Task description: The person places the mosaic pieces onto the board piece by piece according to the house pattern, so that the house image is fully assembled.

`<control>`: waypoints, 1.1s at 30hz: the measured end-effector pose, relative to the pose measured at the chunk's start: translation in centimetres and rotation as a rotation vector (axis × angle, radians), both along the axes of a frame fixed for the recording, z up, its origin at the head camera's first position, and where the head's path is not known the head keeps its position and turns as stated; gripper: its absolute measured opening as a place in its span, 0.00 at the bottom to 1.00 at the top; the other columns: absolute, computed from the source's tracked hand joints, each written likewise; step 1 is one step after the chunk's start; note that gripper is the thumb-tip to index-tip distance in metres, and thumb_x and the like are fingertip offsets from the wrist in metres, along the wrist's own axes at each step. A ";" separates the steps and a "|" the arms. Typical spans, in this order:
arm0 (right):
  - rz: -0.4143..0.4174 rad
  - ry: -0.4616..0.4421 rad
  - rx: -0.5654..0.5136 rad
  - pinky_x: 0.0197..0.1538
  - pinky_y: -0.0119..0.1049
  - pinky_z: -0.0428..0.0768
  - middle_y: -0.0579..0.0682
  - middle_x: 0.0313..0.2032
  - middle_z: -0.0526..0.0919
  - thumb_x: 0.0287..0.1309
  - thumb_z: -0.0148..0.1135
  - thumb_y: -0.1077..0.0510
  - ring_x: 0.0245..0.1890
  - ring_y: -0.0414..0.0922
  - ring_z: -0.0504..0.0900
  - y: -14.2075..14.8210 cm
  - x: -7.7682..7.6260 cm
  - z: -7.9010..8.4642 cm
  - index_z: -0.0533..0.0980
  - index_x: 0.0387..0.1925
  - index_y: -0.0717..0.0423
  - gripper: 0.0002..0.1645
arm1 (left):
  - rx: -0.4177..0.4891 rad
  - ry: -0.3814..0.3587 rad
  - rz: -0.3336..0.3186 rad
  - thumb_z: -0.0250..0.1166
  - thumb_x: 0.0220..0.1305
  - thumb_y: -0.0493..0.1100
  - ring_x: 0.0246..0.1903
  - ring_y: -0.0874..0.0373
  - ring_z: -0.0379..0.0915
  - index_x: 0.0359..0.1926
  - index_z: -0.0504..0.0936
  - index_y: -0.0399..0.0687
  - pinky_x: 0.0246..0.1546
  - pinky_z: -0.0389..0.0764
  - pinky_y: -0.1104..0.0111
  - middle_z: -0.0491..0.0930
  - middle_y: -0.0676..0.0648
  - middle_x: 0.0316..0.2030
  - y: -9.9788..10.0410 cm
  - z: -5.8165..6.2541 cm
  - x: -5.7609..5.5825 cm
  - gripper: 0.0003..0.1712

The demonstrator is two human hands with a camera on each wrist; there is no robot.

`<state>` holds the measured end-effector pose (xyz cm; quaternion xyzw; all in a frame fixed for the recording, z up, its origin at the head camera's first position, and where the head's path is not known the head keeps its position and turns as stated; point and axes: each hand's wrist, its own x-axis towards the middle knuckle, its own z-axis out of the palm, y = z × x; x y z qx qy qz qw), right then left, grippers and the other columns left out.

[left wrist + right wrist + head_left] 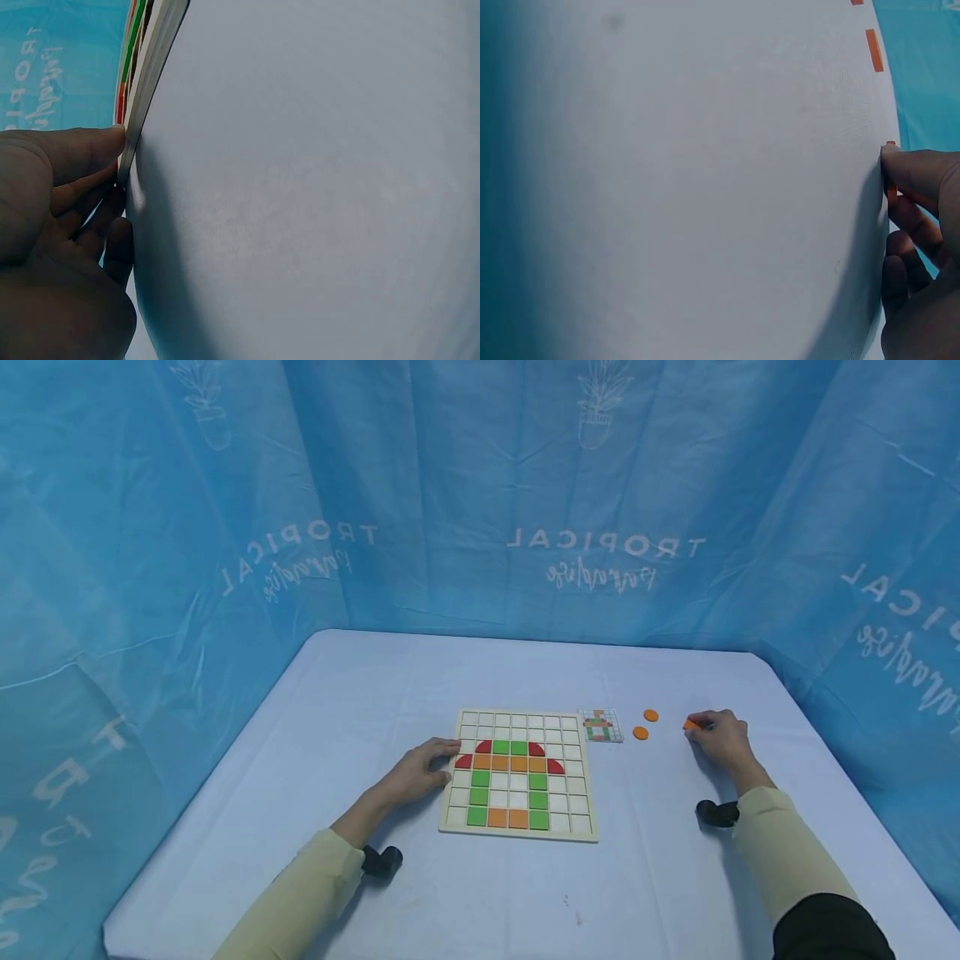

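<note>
A square wooden grid board (pixel 570 777) lies on the table, with green, orange and red tiles forming a mushroom-like figure in its cells. My left hand (pixel 415 772) is at the board's left edge, thumb and fingertips touching its side; the left wrist view shows the thumb tip (pixel 112 141) against that edge. To the right of the board, my right hand (pixel 722 739) pinches a small orange piece (pixel 691 725) between thumb and fingers, close over the table. Its outline is partly hidden by the fingers. Two round orange pieces (pixel 651 715) lie to the left of this hand.
Beside the board's upper right corner lies a small pattern card (pixel 602 726) printed with a similar figure. White cloth covers the table (pixel 510 893). Blue printed curtains (pixel 465 485) hang behind it and at both sides.
</note>
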<state>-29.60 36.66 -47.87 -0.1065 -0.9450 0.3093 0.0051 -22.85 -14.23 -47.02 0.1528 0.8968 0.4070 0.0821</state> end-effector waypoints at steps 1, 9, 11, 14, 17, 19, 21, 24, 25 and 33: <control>0.000 0.002 0.001 0.44 0.53 0.71 0.69 0.52 0.64 0.63 0.56 0.62 0.51 0.65 0.59 0.0 0.0 0.0 0.73 0.55 0.71 0.21 | -0.001 0.002 0.000 0.64 0.59 0.30 0.69 0.46 0.52 0.63 0.72 0.39 0.67 0.56 0.51 0.67 0.46 0.65 0.0 0.0 0.0 0.29; -0.010 0.003 0.011 0.43 0.52 0.73 0.68 0.50 0.66 0.63 0.57 0.61 0.51 0.64 0.60 -0.4 0.1 0.3 0.73 0.54 0.70 0.21 | -0.004 -0.002 0.000 0.64 0.59 0.31 0.69 0.46 0.52 0.63 0.72 0.40 0.68 0.55 0.52 0.67 0.46 0.65 0.0 0.0 -0.1 0.29; -0.001 0.007 0.004 0.41 0.50 0.74 0.68 0.51 0.66 0.63 0.57 0.60 0.51 0.64 0.60 -0.6 0.2 0.5 0.73 0.55 0.70 0.22 | -0.006 -0.005 0.003 0.64 0.60 0.31 0.69 0.47 0.52 0.63 0.72 0.41 0.68 0.55 0.52 0.67 0.46 0.65 0.0 0.0 -0.1 0.29; 0.035 0.027 -0.014 0.40 0.47 0.74 0.68 0.52 0.65 0.63 0.56 0.60 0.51 0.64 0.60 -1.2 0.6 1.0 0.73 0.56 0.69 0.23 | -0.008 -0.006 0.002 0.64 0.60 0.31 0.69 0.47 0.52 0.64 0.72 0.41 0.68 0.55 0.53 0.67 0.46 0.65 0.0 0.2 -0.1 0.29; 0.092 0.088 -0.019 0.41 0.48 0.72 0.67 0.52 0.67 0.62 0.56 0.61 0.52 0.64 0.61 -2.2 1.0 1.5 0.74 0.55 0.69 0.22 | -0.009 -0.004 -0.003 0.64 0.60 0.31 0.69 0.46 0.52 0.64 0.72 0.41 0.68 0.55 0.52 0.67 0.45 0.65 0.0 0.2 -0.2 0.29; 0.120 0.132 -0.019 0.44 0.52 0.71 0.66 0.51 0.69 0.62 0.57 0.62 0.52 0.63 0.62 -3.1 1.1 1.9 0.75 0.54 0.69 0.21 | -0.008 -0.003 -0.004 0.64 0.60 0.31 0.69 0.46 0.52 0.64 0.72 0.40 0.68 0.55 0.52 0.67 0.45 0.65 0.0 0.2 -0.2 0.29; 0.156 0.171 -0.023 0.47 0.54 0.70 0.66 0.49 0.71 0.61 0.59 0.63 0.53 0.63 0.63 -4.2 1.2 2.2 0.76 0.53 0.70 0.20 | -0.008 -0.007 -0.001 0.64 0.60 0.31 0.69 0.46 0.52 0.64 0.72 0.40 0.68 0.55 0.52 0.67 0.45 0.65 -0.1 0.3 -0.2 0.29; 0.209 0.199 -0.059 0.49 0.55 0.70 0.65 0.48 0.73 0.60 0.60 0.64 0.52 0.62 0.65 -6.0 1.3 2.4 0.77 0.52 0.69 0.19 | -0.007 -0.015 0.003 0.64 0.60 0.31 0.69 0.46 0.52 0.64 0.72 0.41 0.68 0.54 0.52 0.67 0.46 0.65 -0.1 0.3 -0.1 0.29; 0.227 0.202 -0.076 0.48 0.54 0.71 0.64 0.48 0.73 0.59 0.61 0.64 0.51 0.61 0.65 -6.6 1.4 2.5 0.77 0.52 0.69 0.19 | -0.006 -0.018 0.001 0.64 0.60 0.31 0.69 0.46 0.51 0.64 0.72 0.41 0.68 0.54 0.52 0.66 0.45 0.65 -0.1 0.3 -0.1 0.29; 0.318 0.224 -0.132 0.49 0.51 0.69 0.59 0.46 0.76 0.58 0.65 0.61 0.49 0.56 0.66 -12.1 1.6 3.0 0.80 0.51 0.64 0.19 | -0.007 -0.015 -0.009 0.64 0.60 0.31 0.69 0.45 0.51 0.64 0.72 0.40 0.68 0.54 0.52 0.66 0.45 0.65 -0.1 0.2 -0.1 0.29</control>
